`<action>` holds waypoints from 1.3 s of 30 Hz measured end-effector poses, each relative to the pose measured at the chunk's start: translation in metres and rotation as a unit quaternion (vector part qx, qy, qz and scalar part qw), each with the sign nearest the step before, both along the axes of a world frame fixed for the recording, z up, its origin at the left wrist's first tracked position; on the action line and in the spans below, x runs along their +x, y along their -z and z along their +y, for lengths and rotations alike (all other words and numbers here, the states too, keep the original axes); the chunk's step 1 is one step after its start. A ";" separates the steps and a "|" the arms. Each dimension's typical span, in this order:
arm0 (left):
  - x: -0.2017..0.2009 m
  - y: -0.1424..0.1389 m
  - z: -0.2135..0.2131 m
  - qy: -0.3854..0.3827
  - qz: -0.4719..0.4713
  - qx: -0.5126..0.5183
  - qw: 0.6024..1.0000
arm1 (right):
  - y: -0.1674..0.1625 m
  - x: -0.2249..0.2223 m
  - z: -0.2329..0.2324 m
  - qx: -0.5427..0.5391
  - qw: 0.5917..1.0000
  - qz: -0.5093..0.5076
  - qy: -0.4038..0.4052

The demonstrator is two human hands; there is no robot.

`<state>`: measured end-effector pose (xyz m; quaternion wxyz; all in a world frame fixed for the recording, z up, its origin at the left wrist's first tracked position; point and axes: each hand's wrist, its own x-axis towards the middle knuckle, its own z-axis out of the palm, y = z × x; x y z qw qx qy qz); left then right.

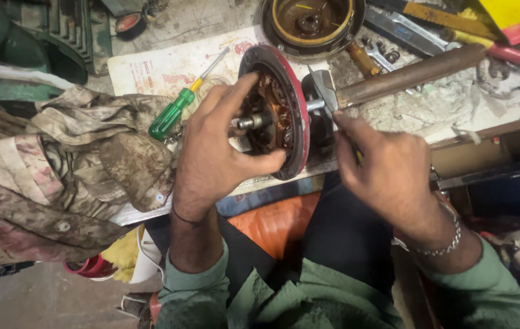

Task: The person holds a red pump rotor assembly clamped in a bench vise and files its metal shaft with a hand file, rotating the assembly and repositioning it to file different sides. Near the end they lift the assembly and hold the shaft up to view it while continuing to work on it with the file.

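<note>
A round motor housing [284,97] with a red rim and copper windings inside stands on edge on the workbench, its shaft pointing toward me. My left hand [214,149] grips the housing at its open face, thumb on the lower rim and fingers over the top. My right hand [382,167] is closed on a thin metal tool [323,91] whose flat tip rests against the back of the housing near the shaft.
A green-handled screwdriver [178,109] lies on printed paper left of the housing. A dirty crumpled cloth [71,164] covers the left. A second round housing [312,21], a rusty pipe [412,73], wrenches [382,55] and red-handled pliers [516,55] lie behind.
</note>
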<state>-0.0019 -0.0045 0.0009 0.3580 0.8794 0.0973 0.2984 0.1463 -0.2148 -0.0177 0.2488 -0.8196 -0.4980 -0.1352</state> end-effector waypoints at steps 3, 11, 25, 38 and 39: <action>0.001 -0.001 0.000 -0.010 0.011 0.019 1.000 | -0.001 -0.001 0.004 0.008 1.000 -0.006 -0.016; 0.001 -0.002 0.001 -0.005 0.002 0.012 1.000 | -0.003 -0.003 0.009 0.007 1.000 -0.002 -0.005; 0.001 -0.002 -0.001 -0.016 0.003 0.013 1.000 | -0.008 -0.008 0.009 -0.001 1.000 -0.025 0.008; 0.003 0.004 0.003 0.039 -0.016 0.037 0.998 | 0.020 0.009 0.008 -0.001 1.000 -0.025 0.009; 0.004 0.003 0.002 0.048 -0.016 0.031 0.998 | 0.018 0.008 0.008 -0.003 1.000 -0.018 0.007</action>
